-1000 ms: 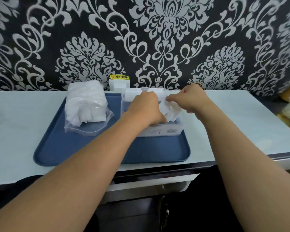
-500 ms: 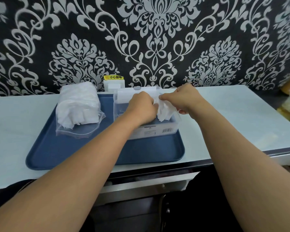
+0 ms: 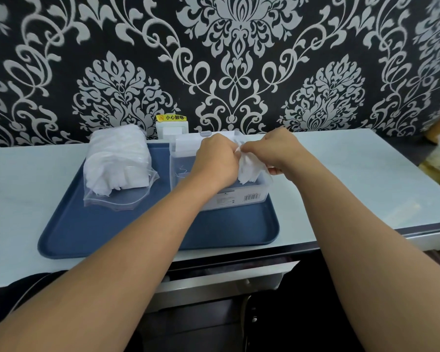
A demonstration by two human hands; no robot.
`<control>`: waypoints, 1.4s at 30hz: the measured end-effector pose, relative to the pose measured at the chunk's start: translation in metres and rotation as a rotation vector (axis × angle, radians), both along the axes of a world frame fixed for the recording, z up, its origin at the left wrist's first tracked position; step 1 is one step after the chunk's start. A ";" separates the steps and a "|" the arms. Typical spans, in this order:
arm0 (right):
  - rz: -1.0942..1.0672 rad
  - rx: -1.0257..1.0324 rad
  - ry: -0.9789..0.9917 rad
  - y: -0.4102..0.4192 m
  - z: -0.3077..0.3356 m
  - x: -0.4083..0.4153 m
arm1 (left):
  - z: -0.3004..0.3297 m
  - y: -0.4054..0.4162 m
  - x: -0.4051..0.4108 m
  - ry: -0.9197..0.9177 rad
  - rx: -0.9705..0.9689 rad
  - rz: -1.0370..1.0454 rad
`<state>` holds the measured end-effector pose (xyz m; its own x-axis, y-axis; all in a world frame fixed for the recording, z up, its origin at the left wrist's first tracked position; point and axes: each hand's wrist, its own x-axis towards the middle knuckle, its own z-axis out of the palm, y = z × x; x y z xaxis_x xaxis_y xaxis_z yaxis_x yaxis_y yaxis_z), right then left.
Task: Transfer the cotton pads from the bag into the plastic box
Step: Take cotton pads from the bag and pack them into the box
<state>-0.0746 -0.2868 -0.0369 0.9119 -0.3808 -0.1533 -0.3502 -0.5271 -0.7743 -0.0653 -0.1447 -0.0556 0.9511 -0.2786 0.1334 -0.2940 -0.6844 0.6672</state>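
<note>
Hands are held close together over the box (image 3: 239, 198). The left hand (image 3: 217, 161) is clenched on a bunch of white pads (image 3: 249, 171), and the right hand (image 3: 274, 149) is pinched on the same bunch from the other side. The bunch is held at the box's right end, its lower part inside the clear walls. The box is set on the right half of a blue tray (image 3: 107, 232). On the tray's left half a clear bag (image 3: 117, 163) is laid, well filled with more white pads, its open mouth turned toward the near edge. The tray is placed on a pale counter (image 3: 353, 179) against patterned wallpaper (image 3: 239, 59). A white wall socket (image 3: 172, 129) with a yellow label is seen behind the box.
</note>
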 end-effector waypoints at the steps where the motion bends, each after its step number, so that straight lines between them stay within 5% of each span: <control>1: 0.002 0.002 0.002 0.000 0.000 0.000 | -0.001 0.000 -0.001 0.000 0.002 -0.003; 12: -0.004 -0.017 -0.021 -0.001 -0.004 0.004 | 0.000 -0.007 -0.005 -0.059 0.212 0.028; 20: 0.033 -0.103 0.007 0.004 -0.003 0.003 | 0.010 0.005 -0.006 0.325 0.112 -0.215; 30: 0.019 -0.252 -0.013 0.008 -0.002 0.006 | 0.009 0.024 -0.006 0.425 -0.011 -0.340; 34: -0.010 -0.320 -0.054 0.011 0.000 0.003 | 0.009 0.030 -0.004 0.332 0.019 -0.336; 37: 0.015 -0.425 -0.390 0.034 0.017 -0.007 | 0.036 0.059 -0.004 0.172 -0.009 -0.254; 40: 0.265 -0.282 -0.630 0.078 0.036 -0.025 | 0.065 0.112 -0.007 -0.018 -0.063 -0.135; 42: 0.569 -0.175 -0.510 0.112 0.037 -0.039 | 0.069 0.152 -0.010 -0.149 -0.031 -0.023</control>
<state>-0.1131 -0.1744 0.0003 0.9156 0.1865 0.3563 0.3872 -0.6481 -0.6557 -0.0758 0.0070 0.0139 0.9136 -0.2937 0.2811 -0.4065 -0.6563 0.6356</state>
